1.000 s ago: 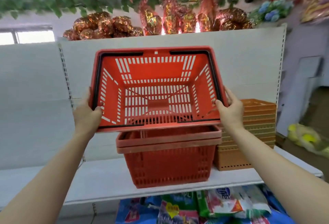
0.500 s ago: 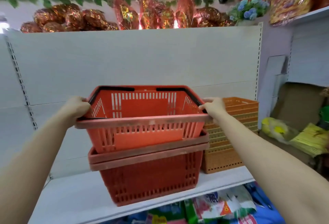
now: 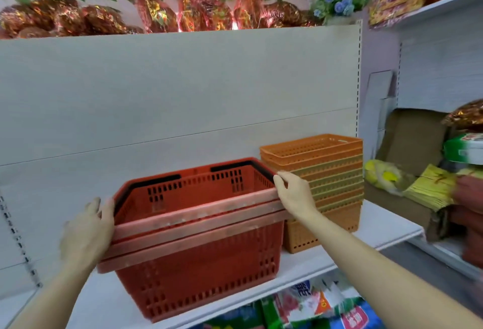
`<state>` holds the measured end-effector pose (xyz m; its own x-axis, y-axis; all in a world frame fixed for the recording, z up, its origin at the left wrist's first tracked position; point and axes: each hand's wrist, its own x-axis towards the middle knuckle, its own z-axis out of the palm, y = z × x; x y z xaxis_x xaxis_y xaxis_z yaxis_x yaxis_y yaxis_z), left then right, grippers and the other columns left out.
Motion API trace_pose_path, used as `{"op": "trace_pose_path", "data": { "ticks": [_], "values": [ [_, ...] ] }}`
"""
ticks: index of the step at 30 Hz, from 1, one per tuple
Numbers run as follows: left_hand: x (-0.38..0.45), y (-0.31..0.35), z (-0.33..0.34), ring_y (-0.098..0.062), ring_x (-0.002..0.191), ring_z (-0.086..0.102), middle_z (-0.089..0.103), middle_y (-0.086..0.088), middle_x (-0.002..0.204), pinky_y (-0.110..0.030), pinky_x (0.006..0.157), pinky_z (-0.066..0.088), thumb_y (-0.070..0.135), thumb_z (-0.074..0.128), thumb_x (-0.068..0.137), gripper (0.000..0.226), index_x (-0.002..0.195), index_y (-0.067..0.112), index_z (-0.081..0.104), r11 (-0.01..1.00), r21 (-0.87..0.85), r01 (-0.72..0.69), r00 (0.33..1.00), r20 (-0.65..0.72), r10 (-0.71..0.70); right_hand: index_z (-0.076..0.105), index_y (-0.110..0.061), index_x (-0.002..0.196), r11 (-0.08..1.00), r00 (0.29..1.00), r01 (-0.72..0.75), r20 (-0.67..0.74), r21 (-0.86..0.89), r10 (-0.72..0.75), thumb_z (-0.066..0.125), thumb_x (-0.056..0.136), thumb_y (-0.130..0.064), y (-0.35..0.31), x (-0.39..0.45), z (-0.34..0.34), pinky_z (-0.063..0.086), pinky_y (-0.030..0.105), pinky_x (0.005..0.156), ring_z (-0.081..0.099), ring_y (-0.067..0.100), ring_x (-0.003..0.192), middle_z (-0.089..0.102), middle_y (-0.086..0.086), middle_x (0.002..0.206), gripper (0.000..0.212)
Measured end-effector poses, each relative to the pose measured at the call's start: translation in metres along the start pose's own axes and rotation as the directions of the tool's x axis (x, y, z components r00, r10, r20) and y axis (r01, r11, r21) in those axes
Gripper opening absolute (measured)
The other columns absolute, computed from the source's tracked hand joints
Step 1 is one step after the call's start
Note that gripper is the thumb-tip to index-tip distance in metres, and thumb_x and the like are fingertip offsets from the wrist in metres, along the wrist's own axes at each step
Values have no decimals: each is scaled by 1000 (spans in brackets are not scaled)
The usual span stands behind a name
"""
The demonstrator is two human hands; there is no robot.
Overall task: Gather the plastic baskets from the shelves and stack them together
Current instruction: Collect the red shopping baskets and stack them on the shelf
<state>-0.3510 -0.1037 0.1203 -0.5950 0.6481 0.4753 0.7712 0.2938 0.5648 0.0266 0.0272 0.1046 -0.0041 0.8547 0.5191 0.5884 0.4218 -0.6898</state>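
Observation:
Three red plastic baskets point(image 3: 198, 271) sit nested in one stack on the white shelf point(image 3: 379, 226). The top red basket point(image 3: 193, 192) has black handles folded along its rim and sits fully down in the stack. My left hand point(image 3: 86, 234) lies flat against the left end of the stacked rims, blurred, its fingers apart and pointing up. My right hand point(image 3: 295, 195) pinches the right rear corner of the top basket's rim. A stack of several orange baskets point(image 3: 337, 171) stands just right of the red stack, behind my right hand.
Foil-wrapped goods point(image 3: 183, 14) and hanging leaves line the top of the shelf's back panel. Bagged goods point(image 3: 313, 302) fill the shelf below. To the right are a cardboard box point(image 3: 413, 140), a yellow paper bundle point(image 3: 428, 190) and another shelf unit.
The red basket that I held tilted above the stack has come down and now nests fully in it. My left hand has loosened on the rim, and the view has turned left.

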Motion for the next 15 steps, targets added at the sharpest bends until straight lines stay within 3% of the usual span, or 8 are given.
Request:
{"op": "trace_pose_path", "data": {
  "ticks": [2, 4, 6, 7, 10, 15],
  "values": [
    [-17, 17, 13, -45, 123, 53, 59, -24, 134, -58, 104, 37, 46, 32, 94, 62, 132, 3, 57, 948, 218, -230, 949, -165, 268, 58, -9, 131, 994, 994, 107, -24, 4, -107, 40, 102, -29, 15, -2, 5, 32, 32, 109, 45, 20, 132, 54, 6, 140, 39],
    [-52, 49, 33, -37, 135, 47, 50, -17, 148, -56, 113, 29, 48, 39, 92, 66, 143, 8, 51, 821, 223, -526, 830, -78, 553, 52, -12, 138, 971, 966, 223, -116, -86, -232, 36, 102, -32, 32, 4, 5, 29, 32, 113, 37, 17, 138, 46, 3, 147, 44],
    [-82, 76, 60, -27, 145, 36, 36, -6, 159, -57, 118, 21, 62, 43, 88, 77, 152, 19, 40, 667, 296, -684, 714, 86, 695, 42, -12, 144, 923, 921, 310, -169, -228, -351, 34, 101, -33, 51, 18, -4, 21, 33, 117, 26, 16, 144, 36, 3, 153, 49],
    [-90, 85, 71, -26, 146, 35, 33, -4, 160, -59, 117, 19, 68, 45, 84, 83, 153, 22, 39, 626, 335, -704, 695, 143, 705, 36, -11, 147, 897, 911, 329, -152, -296, -384, 33, 100, -34, 61, 28, -10, 16, 34, 119, 18, 15, 146, 29, 3, 156, 52],
    [-91, 97, 93, -33, 138, 43, 44, -4, 154, -67, 114, 14, 74, 46, 75, 86, 142, 21, 52, 645, 399, -652, 746, 185, 640, 18, -12, 153, 823, 917, 337, -39, -457, -397, 28, 102, -37, 91, 58, -34, 2, 35, 121, 0, 15, 148, 12, 4, 161, 58],
    [-85, 102, 99, -32, 131, 47, 50, -1, 146, -70, 112, 11, 77, 43, 75, 79, 129, 20, 55, 648, 421, -635, 754, 153, 639, 8, -13, 154, 730, 903, 412, 137, -546, -408, 35, 101, -40, 130, 83, -52, -2, 33, 120, -6, 14, 148, 3, 2, 162, 65]
  ]
}}
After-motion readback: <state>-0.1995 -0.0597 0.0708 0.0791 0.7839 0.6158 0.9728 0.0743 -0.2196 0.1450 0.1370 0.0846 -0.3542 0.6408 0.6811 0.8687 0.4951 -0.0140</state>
